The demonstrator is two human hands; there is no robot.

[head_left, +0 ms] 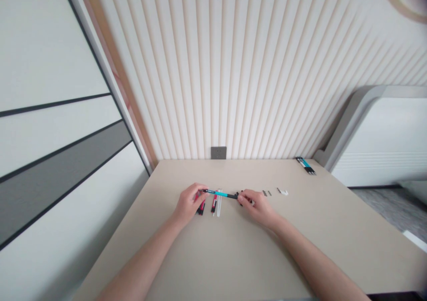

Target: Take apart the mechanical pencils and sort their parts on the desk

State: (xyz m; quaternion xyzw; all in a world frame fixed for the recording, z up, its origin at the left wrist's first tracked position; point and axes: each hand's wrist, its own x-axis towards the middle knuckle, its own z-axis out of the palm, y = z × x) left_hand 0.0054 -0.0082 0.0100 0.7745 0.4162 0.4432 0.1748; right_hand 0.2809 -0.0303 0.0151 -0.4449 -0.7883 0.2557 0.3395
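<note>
A teal and black pen (220, 194) is held level above the table between both hands. My left hand (191, 204) pinches its left end, and my right hand (256, 206) pinches the black right end. Under and beside my left hand lie red and black pen parts (201, 209), partly covered by the fingers. A red pen barrel (214, 203) rests just right of them, with thin white refills (219, 205) alongside. Small black parts are partly hidden behind my right hand.
Small dark springs (264, 193) and little white pieces (283, 192) lie to the right. Several teal, white and black pens (306, 166) sit at the table's back right corner. A ribbed wall with a socket (219, 152) borders the beige table (220, 261); a cabinet stands left.
</note>
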